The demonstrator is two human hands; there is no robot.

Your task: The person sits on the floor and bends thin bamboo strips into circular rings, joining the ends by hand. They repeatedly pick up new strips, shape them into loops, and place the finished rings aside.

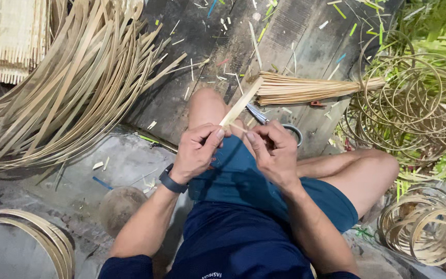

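Right now your left hand (198, 150) is pinched shut on a pale bamboo strip (241, 105), thumb and fingers closed around its near end just above your knee. The strip runs up and to the right, away from you, its far end reaching the bundle of thin splints (305, 89) lying on the dark wooden boards (207, 41). Your right hand (273, 152) sits just beside the left, fingers curled in toward the same near end of the strip; whether it truly grips the strip or only touches it, you cannot tell from this angle. A pair of scissors (280, 124) lies on the boards just beyond your right hand, partly hidden by it. A dark watch (172, 182) wraps your left wrist. Far left, a big fan of long bamboo strips (73, 88) spreads over the ground. On the right, coiled bamboo hoops (419, 108) are heaped, with more hoops (424, 227) near your right knee.
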